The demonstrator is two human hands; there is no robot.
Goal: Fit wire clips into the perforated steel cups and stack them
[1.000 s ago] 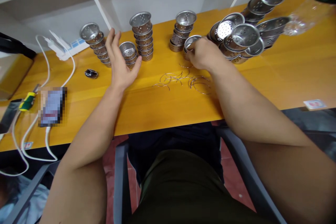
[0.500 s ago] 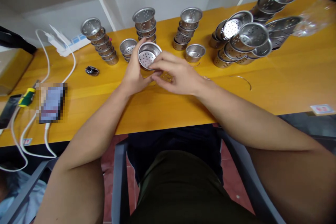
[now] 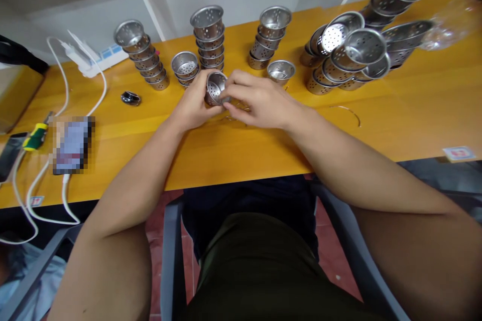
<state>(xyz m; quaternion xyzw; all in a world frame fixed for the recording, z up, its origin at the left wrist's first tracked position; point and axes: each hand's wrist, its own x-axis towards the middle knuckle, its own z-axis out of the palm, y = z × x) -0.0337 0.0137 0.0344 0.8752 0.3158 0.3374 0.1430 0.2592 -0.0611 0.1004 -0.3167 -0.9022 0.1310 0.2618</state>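
Observation:
My left hand is wrapped around a small perforated metal cup, which tilts with its mouth toward me and to the right. Bent fingers of my right hand close on the cup's right rim; whether a thin wire is also between them is hidden. Thin wire pieces lie on the table just under my right hand. Behind the held cup stands a short stack of like cups, and a low cup sits beyond my right hand.
Tall cup stacks line the back of the yellow table. More cups crowd the right, near a curved wire. At left are a phone, a screwdriver, white cables and a power strip.
The held cup has turned, its mouth now facing more to the right, and has come slightly lower. My right fingers have shifted from inside its lower edge to its right rim.

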